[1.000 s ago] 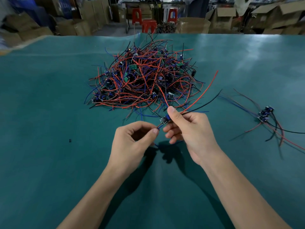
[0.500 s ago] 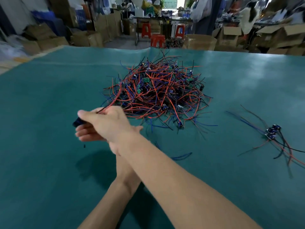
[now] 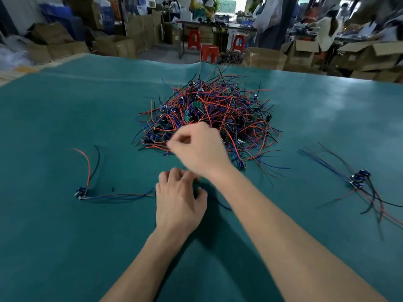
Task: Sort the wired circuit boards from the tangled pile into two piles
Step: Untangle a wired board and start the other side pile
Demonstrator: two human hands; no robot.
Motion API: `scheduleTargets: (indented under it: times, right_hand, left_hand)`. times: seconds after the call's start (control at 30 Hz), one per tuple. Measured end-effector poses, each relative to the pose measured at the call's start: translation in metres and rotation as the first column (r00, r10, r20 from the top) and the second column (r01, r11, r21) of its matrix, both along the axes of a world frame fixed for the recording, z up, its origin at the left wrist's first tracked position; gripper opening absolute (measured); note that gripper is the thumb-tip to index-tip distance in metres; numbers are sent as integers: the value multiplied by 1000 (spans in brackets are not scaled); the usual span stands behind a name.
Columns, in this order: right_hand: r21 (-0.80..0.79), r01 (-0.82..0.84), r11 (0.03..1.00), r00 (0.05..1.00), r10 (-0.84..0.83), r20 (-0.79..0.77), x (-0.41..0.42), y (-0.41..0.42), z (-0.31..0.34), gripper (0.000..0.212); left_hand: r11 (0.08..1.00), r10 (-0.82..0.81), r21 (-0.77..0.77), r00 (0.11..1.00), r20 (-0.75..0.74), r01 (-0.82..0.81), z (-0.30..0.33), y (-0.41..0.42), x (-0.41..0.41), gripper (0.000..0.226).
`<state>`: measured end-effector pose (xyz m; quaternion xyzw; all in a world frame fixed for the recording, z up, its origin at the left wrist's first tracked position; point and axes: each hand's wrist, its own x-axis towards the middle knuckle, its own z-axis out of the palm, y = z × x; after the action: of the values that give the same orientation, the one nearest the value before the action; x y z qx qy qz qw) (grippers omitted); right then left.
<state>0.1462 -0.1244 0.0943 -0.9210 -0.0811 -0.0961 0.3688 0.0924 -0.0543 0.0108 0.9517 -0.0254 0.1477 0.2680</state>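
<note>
- Right hand (image 3: 199, 147): blurred by motion, over the near edge of the pile (image 3: 209, 118), fingers curled, thumb and forefinger close together near a red wire. Cannot tell whether the grip has caught any wire.
- Left hand (image 3: 178, 199): low over the desk (image 3: 54, 247), just near of the right hand, knuckles up, fingers loosely curled. A blue wire (image 3: 222, 204) runs out from under its right side; cannot tell if the grip holds it.
- Right forearm crosses from lower right; left forearm comes up from the bottom centre; the two are close but apart.
- Pile: tangled heap of red, blue and black wires with small green and blue boards in it, at desk centre, beyond both hands. Loose wire ends spread out from all its sides.
- Left board (image 3: 81, 192): one small board lying alone on the desk, well left of the hands. Red and black wires curve up and away from it; thin blue and red wires run right, ending just beside the left hand.
- Right group (image 3: 359, 178): a few small blue boards stacked close together, well right of the hands, apart from the pile. Their blue, black and red wires fan out toward the far side and the near right.
- Desk: covered in a teal mat, slight sheen on the far right.
- Beyond the desk: cardboard boxes (image 3: 263, 58), red stools (image 3: 209, 52), blurred people at benches on the far right.
</note>
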Motion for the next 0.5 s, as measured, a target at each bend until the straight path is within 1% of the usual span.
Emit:
scheduleTargets:
  times: [0.03,0.07,0.1,0.13,0.17,0.2,0.3,0.43,0.47,0.5]
  right_hand:
    - [-123,91,988,995,-86,47,1,-32,-2,13]
    - [-263,156,952,988,-153,31,0,-62,-6,12]
    - [-410,183,893,978,-208,-15,-3,-86,-13,13]
    - [-524,186,831,966,-251,-54,-5,-104,-22,17]
    - [-571,191,798,958,-278,-67,-5,-117,-33,24]
    - [-551,217,806,955,-293,-52,-5,-126,-42,29]
    - [-344,328,880,941,-338,33,-3,-145,-51,26]
    - [-177,358,917,932,-361,12,-3,-159,-48,16]
    - [-94,357,929,934,-357,17,-6,-164,-46,17]
    - [26,346,938,938,-347,20,-10,-168,-42,18]
  left_hand:
    - [1000,5,-25,1000,22,-5,-3,1,2,18]
    - [999,14,-53,1000,25,-13,-3,0,1,20]
    - [998,6,-58,1000,29,-4,-3,-2,1,21]
    - [998,1,-55,1000,28,1,-3,-2,1,21]
    - [998,-4,-59,1000,23,6,-3,-2,1,21]
    - [997,-2,-78,1000,29,4,-4,-2,2,20]
    - [995,1,-95,999,32,2,-4,-2,2,18]
    - [994,-9,-112,1000,20,11,-4,-2,2,16]
    - [992,-13,-124,999,34,17,-5,-2,3,16]
    - [991,-17,-134,999,43,23,-5,-2,2,16]
